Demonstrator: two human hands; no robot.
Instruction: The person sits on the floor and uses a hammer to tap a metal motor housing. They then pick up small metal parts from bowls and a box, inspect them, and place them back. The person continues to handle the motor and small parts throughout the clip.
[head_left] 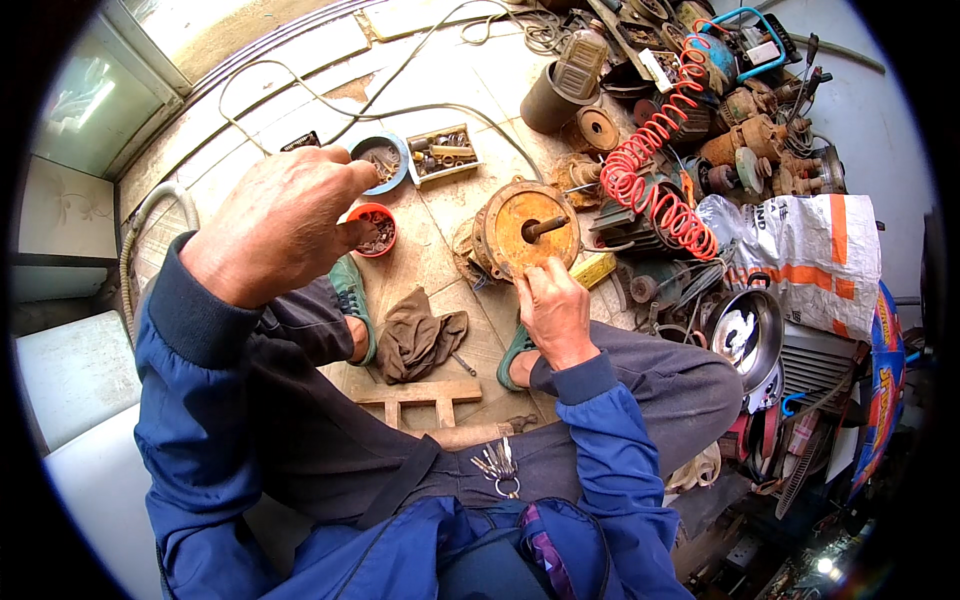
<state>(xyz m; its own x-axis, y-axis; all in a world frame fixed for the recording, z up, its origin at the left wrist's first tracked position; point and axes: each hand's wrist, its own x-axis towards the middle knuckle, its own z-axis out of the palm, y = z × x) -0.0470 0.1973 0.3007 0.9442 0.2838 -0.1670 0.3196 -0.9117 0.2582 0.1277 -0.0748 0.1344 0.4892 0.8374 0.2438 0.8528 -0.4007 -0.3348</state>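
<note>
Nearest the camera, the left hand (285, 220) hangs raised above the floor (440, 240), back upward. Its thumb stands apart from the forefinger with nothing visible between them; the palm is hidden, so whether the other fingers hold anything cannot be told.

Beyond it sit a blue bowl (403, 165) and a red bowl (391, 240), both with small parts inside, and a tray (448, 174) of larger pieces. They are probably grouped there so loose bits do not scatter and the left hand can reach them.

The rusty motor (500, 235) rests on the floor ahead of the person, just past the right shoe (517, 352). Its round face is turned up and the shaft (545, 228) sticks out of it, an attitude that seems to leave the whole rim accessible. The right hand (557, 312) is at the near edge, fingertips bunched together; whether they pinch something small or simply press the rim cannot be told. It may also be steadying the motor.

The person sits low with knees apart, likely to bring the motor close. Between the shoes lie a crumpled rag (420, 337), perhaps handy for wiping, and a wooden frame (420, 393).
</note>
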